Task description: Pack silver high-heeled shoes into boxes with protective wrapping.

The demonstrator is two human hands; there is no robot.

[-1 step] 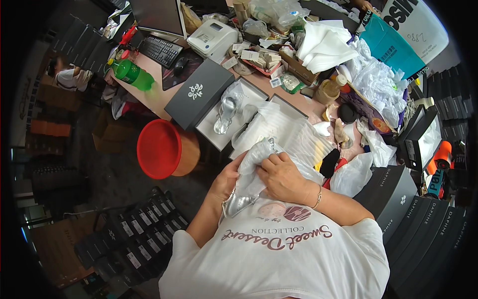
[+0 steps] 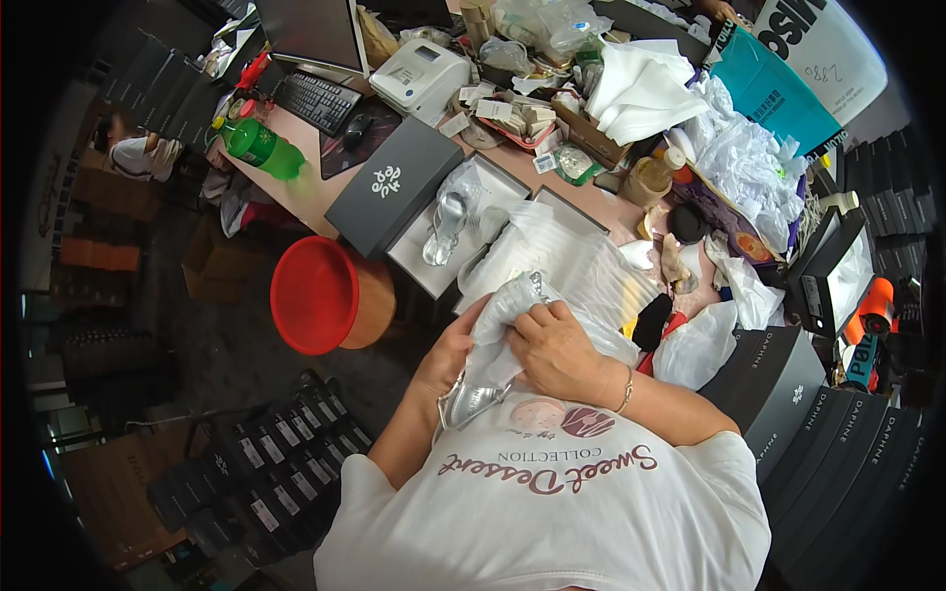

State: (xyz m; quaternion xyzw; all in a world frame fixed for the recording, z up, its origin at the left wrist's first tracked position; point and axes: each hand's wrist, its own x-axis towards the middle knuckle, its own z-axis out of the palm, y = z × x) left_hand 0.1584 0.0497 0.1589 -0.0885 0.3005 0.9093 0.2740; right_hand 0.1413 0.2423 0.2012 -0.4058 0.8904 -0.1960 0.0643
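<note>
Close to my chest I hold a silver sandal, partly covered by thin white wrapping. My left hand grips its left side, with the fingers partly hidden behind the wrapping. On the other side, the bent fingers of my right hand pinch the wrapping. A silver end pokes out above the wrap. Just beyond lies an open shoe box with a second silver sandal in it, partly in clear plastic. White tissue paper spreads from the box toward my hands.
Left of the table stands a red-rimmed bin. A dark box lid leans by the shoe box. Behind are a keyboard, a green bottle and a label printer. Stacked shoe boxes crowd the right; plastic bags pile up at the back.
</note>
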